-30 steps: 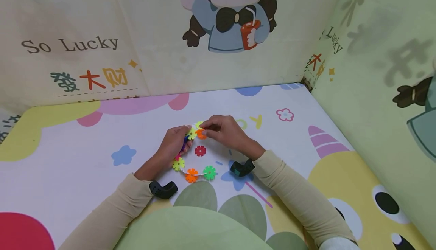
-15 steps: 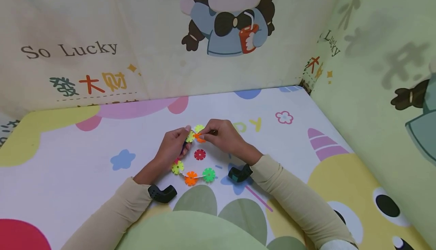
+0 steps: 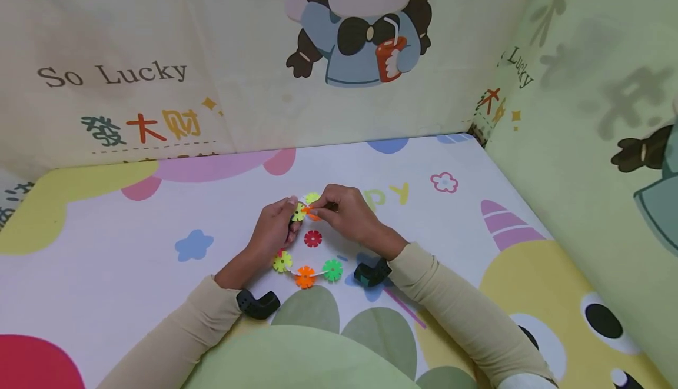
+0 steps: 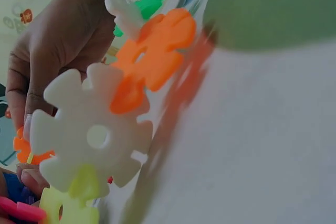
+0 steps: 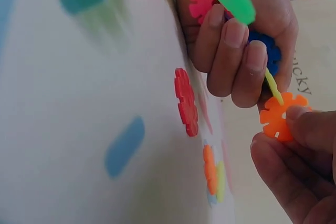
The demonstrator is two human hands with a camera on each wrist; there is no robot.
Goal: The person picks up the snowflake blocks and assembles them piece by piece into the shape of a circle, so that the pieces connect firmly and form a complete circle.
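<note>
Tabletop [image 3: 127, 277] (cartoon-printed), lettered backdrop [image 3: 254, 100], orange disc [image 5: 274, 119] in right grip [image 3: 351, 213]

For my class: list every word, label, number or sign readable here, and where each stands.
"So Lucky": back wall
"發大财": back wall
"Lucky": right wall; characters below too distorted
"Y": table; letter before it unclear
Left edge, below dashes: characters cut off, unreadable
Wrist views: partial "ucky"; other lettering blurred
Discs: no text visible

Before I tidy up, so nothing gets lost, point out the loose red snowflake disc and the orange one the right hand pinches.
Red snowflake disc [image 3: 313, 238], head view: middle of its face.
Orange snowflake disc [image 5: 273, 120], right wrist view: face, left of centre.
</note>
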